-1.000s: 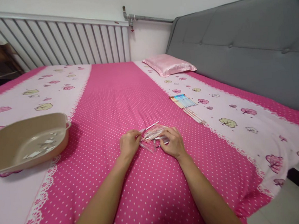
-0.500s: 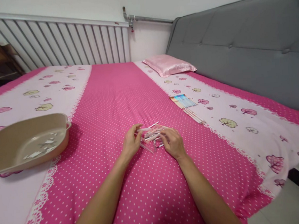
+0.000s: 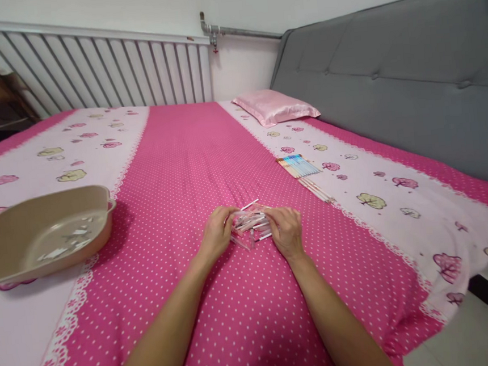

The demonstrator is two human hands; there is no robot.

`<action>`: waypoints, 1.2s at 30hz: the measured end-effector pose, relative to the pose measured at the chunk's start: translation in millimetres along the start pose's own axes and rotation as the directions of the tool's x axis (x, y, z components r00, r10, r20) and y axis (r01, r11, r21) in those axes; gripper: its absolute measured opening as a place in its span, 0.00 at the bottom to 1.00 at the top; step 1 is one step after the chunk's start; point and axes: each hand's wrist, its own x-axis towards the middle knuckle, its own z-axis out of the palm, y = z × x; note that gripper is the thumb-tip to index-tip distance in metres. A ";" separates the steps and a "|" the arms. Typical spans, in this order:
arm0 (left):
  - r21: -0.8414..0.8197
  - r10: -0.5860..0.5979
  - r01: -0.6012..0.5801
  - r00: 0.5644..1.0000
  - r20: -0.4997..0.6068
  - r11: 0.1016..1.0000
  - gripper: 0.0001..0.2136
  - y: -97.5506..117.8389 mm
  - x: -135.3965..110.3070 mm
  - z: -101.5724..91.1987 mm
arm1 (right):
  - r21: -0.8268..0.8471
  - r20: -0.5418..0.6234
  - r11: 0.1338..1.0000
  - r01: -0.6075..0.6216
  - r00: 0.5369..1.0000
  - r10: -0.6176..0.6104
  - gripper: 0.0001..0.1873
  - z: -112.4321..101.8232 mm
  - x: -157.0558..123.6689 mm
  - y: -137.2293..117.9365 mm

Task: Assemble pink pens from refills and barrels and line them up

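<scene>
A loose bundle of thin white and clear sticks (image 3: 251,224) lies on the pink dotted bedsheet (image 3: 191,170) in front of me. My left hand (image 3: 217,238) presses against the bundle's left end with curled fingers. At the bundle's right end my right hand (image 3: 286,230) grips it the same way. Both hands squeeze the sticks together between them.
A beige plastic basin (image 3: 1,241) with small scraps inside sits at the left. A row of coloured pens (image 3: 299,165) and more thin sticks (image 3: 316,190) lie to the right. A pink pillow (image 3: 275,106) rests near the grey headboard (image 3: 409,77). The bed edge drops off at lower right.
My hands have drawn closer together, gathering the scattered sticks into a tighter bundle. My left fingers, lifted half a second ago, now curl down onto the sticks.
</scene>
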 end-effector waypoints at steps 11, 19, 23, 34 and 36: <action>-0.001 0.023 -0.023 0.999 0.022 1.000 0.12 0.1 -1.1 1.8 | 0.006 0.019 1.000 0.002 1.000 -0.002 0.11 -0.5 -0.6 0.0; -0.001 0.037 -0.037 0.999 0.039 0.999 0.12 -4.6 -2.7 6.4 | -0.004 0.003 1.000 0.015 1.000 -0.015 0.10 0.0 -0.3 0.4; 0.001 0.051 -0.051 0.998 0.036 0.999 0.13 -6.5 -3.1 7.9 | -0.021 -0.031 0.999 0.028 0.999 -0.028 0.09 -0.3 -0.3 -0.6; 0.053 0.081 -0.086 0.994 0.078 0.995 0.13 -6.7 -4.5 11.3 | -0.012 -0.035 0.999 0.048 0.998 -0.049 0.08 0.6 -0.2 -0.7; 0.063 0.092 -0.097 0.992 0.090 0.993 0.13 -5.7 -5.0 12.6 | -0.004 -0.029 0.998 0.061 0.998 -0.061 0.08 1.0 -0.1 -0.3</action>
